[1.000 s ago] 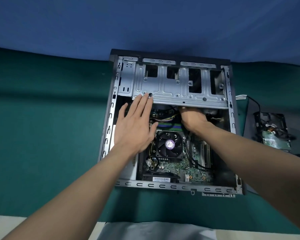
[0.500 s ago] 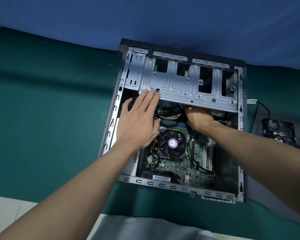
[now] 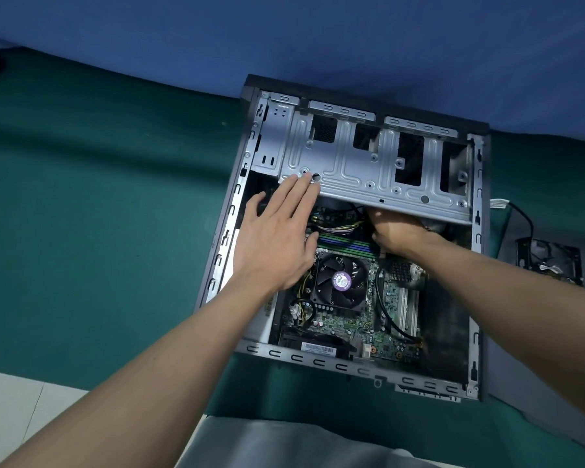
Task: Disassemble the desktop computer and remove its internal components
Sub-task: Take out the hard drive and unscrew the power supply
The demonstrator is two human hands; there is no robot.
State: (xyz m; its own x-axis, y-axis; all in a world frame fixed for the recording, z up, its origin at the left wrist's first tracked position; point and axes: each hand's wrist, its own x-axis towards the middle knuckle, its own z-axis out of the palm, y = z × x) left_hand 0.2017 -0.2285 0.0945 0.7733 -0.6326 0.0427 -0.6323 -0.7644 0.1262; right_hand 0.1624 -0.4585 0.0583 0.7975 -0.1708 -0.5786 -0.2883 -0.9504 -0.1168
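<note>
Blue backdrop [image 3: 284, 35] fills the far side; green cloth [image 3: 98, 197] covers the work surface below it. White floor [image 3: 11, 396] shows at the near left corner.

Your case [image 3: 352, 359] lies on its side on the cloth, open face up, right of centre. Its far half is covered by the grey steel cage [image 3: 352, 167], which is tilted, with the near edge lifted clear of the parts under it. The board [image 3: 338, 324] sits in the near half, in place in the case.

Your left hand [image 3: 277, 238] lies flat over the case's left side, fingers straight and together, tips touching the cage's near left corner. It grips nothing.

Your right hand [image 3: 395, 231] reaches under the cage's near edge. The fingers are hidden by the steel, so you cannot tell whether they hold anything.

A black fan [image 3: 340, 282] with a purple hub label sits on the board between your two wrists. Memory sticks [image 3: 345, 243] run just beyond it, and thin wires [image 3: 335, 226] bunch beyond those. A loose drive [image 3: 551, 265] lies well apart, right of the case.
</note>
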